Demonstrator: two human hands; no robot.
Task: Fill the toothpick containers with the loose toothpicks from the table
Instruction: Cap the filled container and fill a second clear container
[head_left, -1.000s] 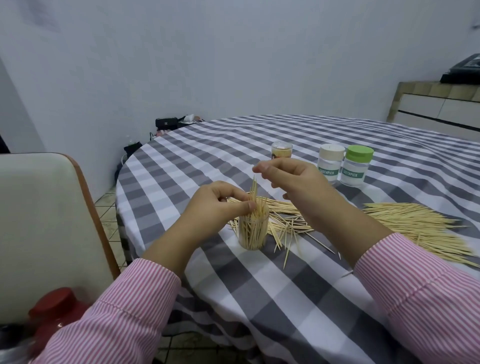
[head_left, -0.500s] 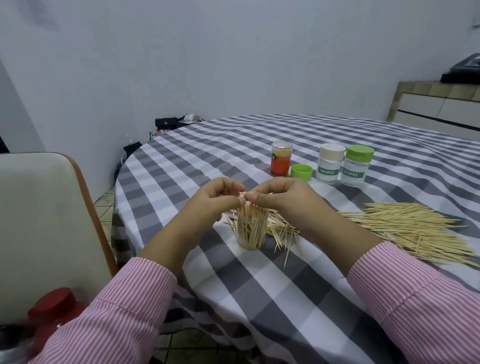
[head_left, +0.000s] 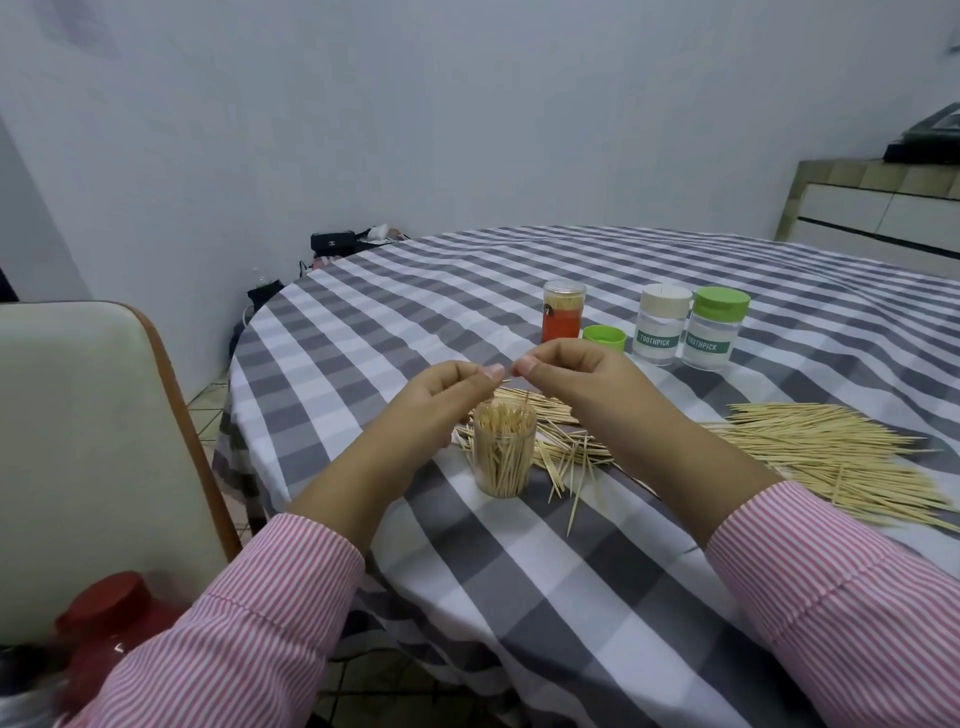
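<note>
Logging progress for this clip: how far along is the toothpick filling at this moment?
Done: the open clear container in front is nearly full, and the orange-labelled container behind also holds toothpicks. In hand: the left hand and right hand hover over the open container, fingertips pinched; what they hold is unclear. Left: a large pile and a smaller scatter remain loose on the table.

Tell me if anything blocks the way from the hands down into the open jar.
Nothing visible does. The left hand and right hand hover just above the jar; its mouth is uncovered, though already packed with toothpicks.
</note>
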